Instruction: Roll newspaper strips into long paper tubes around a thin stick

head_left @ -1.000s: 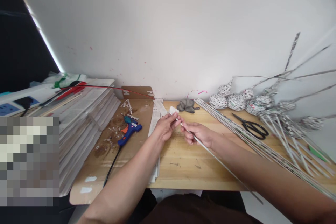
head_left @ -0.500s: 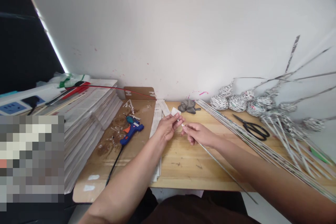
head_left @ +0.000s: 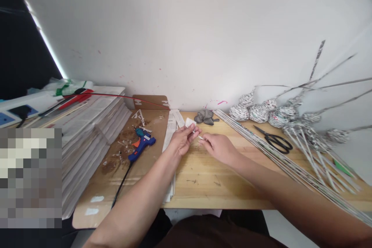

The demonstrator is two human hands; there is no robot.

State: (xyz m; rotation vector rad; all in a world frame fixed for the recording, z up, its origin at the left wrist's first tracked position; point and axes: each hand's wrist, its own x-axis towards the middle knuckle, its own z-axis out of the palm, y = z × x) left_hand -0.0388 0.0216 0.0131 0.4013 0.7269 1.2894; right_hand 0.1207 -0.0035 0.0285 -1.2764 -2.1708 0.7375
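Observation:
My left hand pinches a strip of white paper, whose flat end sticks up above the fingertips. My right hand is beside it on the right, fingers closed on a thin rolled paper tube. Its pale tip shows between the two hands; the rest is hidden by my right hand and forearm. Both hands are above the wooden table. Behind them lies a crumpled grey cloth-like bundle, and newspaper strips lie under and beyond my left hand.
A blue glue gun rests on the stained cardboard at left, by a tall newspaper stack. To the right are long paper tubes, black scissors and woven paper gourd shapes against the wall.
My right hand has turned, and the long thin tube that slanted down toward the table's front edge no longer shows. The view has shifted slightly; my left hand keeps its pinch.

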